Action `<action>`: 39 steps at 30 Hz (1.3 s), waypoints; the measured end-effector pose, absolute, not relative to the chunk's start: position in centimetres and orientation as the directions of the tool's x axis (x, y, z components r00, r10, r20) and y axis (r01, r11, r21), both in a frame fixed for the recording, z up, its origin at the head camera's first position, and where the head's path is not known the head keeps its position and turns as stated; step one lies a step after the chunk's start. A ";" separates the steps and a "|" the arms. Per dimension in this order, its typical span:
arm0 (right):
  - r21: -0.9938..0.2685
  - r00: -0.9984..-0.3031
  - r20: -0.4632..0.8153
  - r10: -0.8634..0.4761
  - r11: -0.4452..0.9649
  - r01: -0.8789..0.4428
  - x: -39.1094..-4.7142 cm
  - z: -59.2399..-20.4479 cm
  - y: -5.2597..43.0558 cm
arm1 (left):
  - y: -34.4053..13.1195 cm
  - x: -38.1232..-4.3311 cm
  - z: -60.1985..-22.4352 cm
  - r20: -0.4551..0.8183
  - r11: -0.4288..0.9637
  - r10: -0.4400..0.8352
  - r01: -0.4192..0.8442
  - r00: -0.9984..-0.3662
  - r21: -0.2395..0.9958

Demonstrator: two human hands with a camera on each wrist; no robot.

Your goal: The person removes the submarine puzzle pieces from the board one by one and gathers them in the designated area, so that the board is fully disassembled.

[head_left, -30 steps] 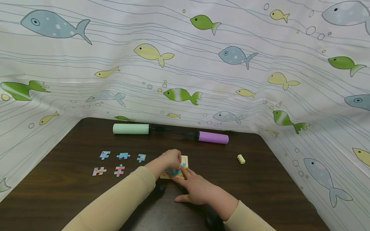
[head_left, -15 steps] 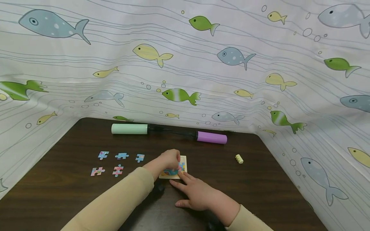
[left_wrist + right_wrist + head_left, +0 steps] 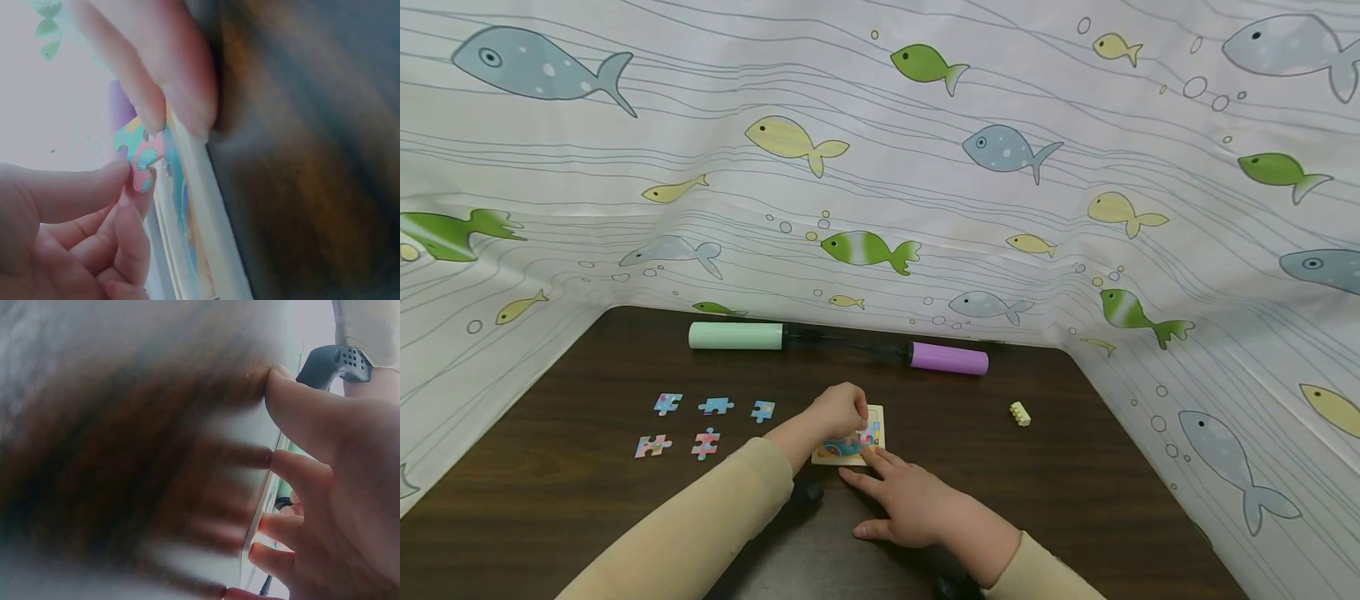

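Observation:
A small wooden jigsaw board (image 3: 879, 413) with a pale frame lies mid-table, part of its picture filled in blue, yellow and orange. Over it, my left hand (image 3: 841, 409) pinches a pink and teal puzzle piece (image 3: 152, 161) between thumb and forefinger; the left wrist view shows the piece tilted up, close to the picture. My right hand (image 3: 917, 502) is spread, its fingertips touching the board's near right edge and its thumb (image 3: 294, 403) out on the table. The left hand and sleeve hide the board's left part.
Loose puzzle pieces lie to the left, among them a blue one (image 3: 716, 406) and a pink one (image 3: 706, 443). Behind stand a mint green cylinder (image 3: 736, 336) and a purple one (image 3: 949, 358) with black ends. At right lies a pale yellow toy brick (image 3: 1020, 413). Fish-print cloth walls the table.
The right fingertips have drawn back slightly from the board's middle to its near edge. My left hand has lifted a little, still pinching the puzzle piece. The loose pieces lie as before.

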State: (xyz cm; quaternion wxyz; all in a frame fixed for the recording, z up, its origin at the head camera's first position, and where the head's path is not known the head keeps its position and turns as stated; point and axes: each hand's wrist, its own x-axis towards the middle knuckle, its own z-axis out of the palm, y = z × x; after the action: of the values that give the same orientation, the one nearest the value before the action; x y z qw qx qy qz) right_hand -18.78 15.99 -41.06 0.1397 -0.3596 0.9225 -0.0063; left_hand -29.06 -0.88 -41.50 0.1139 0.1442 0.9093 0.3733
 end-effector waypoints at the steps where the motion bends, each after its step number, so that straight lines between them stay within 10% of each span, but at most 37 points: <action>1: -0.115 -0.703 -0.257 -0.663 0.743 -0.659 -18.8 -41.0 16.0 | -0.9 -29.0 -41.5 -0.099 0.677 0.345 0.174 -0.934 0.715; 39: -0.091 -0.719 -0.274 -0.638 0.762 -0.641 -18.5 -40.9 15.8 | -16.7 -26.3 -40.4 -0.181 0.682 0.363 0.128 -0.914 0.720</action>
State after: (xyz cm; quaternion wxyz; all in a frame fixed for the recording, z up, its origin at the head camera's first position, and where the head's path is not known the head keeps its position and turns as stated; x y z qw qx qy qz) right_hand -18.46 15.81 -40.95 0.1457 -0.3450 0.9272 0.0053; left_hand -26.26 -16.70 -40.41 0.1562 0.1358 0.9037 0.3748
